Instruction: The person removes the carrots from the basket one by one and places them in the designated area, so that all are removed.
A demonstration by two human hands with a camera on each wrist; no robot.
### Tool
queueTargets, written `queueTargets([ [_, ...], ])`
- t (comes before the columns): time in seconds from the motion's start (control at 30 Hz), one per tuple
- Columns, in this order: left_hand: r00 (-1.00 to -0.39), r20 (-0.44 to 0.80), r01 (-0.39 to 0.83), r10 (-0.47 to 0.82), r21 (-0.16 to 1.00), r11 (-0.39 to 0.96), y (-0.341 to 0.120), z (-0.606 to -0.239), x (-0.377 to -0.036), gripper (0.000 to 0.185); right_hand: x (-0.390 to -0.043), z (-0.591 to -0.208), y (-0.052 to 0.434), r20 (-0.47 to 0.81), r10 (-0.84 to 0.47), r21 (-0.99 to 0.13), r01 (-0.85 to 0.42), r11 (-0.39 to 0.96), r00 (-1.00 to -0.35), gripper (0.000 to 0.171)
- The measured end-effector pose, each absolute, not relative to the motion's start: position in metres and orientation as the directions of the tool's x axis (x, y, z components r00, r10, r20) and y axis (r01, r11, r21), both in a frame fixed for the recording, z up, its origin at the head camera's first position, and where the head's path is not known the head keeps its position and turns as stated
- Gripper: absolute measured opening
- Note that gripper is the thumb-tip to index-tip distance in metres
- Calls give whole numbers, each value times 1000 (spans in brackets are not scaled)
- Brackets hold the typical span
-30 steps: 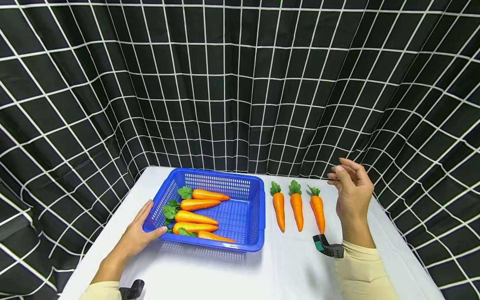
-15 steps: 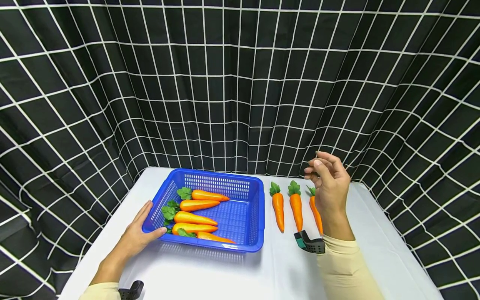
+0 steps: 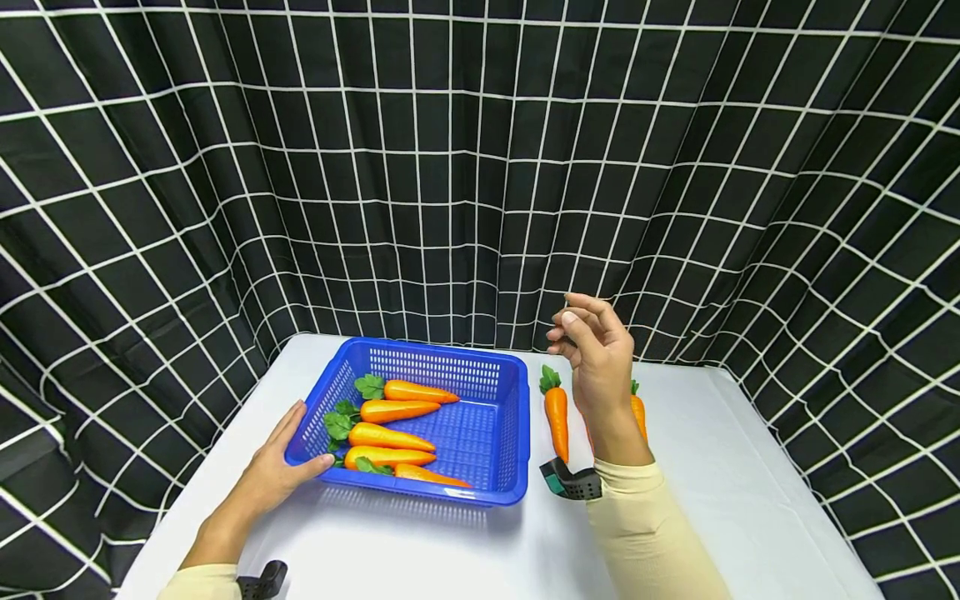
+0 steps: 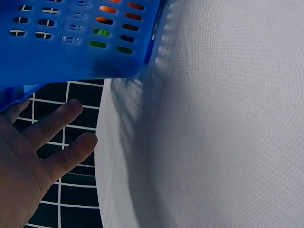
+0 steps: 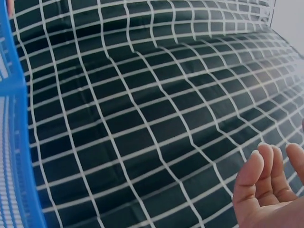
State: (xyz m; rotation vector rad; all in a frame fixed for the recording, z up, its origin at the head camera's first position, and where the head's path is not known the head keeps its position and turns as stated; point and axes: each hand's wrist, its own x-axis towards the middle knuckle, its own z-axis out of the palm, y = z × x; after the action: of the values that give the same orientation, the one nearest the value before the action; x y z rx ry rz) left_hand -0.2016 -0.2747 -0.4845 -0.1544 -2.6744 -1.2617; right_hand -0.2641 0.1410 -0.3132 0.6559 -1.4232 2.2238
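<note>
My left hand (image 3: 270, 475) rests against the near left corner of a blue plastic basket (image 3: 522, 433), thumb over the rim and fingers along the outside. In the left wrist view its fingers (image 4: 61, 161) look straight and spread beside the perforated wall. Inside the basket lie several orange carrots (image 3: 390, 435) with green leaves toward the left. My right hand (image 3: 600, 358) hovers over the carrots on the table, its fingers loosely bent with nothing between them. It hides most of the middle carrot; the left carrot (image 3: 557, 421) and part of the right carrot (image 3: 638, 414) show beside it.
A white cloth covers the table (image 3: 420, 558). Black curtains (image 3: 480, 167) with a white grid stand behind it and at both sides. A black wrist mount (image 3: 573, 482) sticks out from the right sleeve, another from the left.
My right hand has swept left, from right of the loose carrots to above the middle one. The left hand, the basket and all the carrots have stayed put.
</note>
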Motion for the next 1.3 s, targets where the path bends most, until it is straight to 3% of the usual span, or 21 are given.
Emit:
queueTargets([
  [0.6, -981, 194, 162, 19, 758, 632, -273, -480, -201, 100, -272, -332, 95, 518, -41, -806, -472, -356, -854, 27],
  [0.93, -983, 181, 155, 19, 776, 612, -273, -485, -200, 99, -290, -365, 65, 336, -194, -926, -286, -248, -921, 30],
  [1.3, -982, 186, 158, 20, 770, 618, -275, -483, -202, 99, -300, -395, 43, 123, -298, -986, -83, -146, -947, 40],
])
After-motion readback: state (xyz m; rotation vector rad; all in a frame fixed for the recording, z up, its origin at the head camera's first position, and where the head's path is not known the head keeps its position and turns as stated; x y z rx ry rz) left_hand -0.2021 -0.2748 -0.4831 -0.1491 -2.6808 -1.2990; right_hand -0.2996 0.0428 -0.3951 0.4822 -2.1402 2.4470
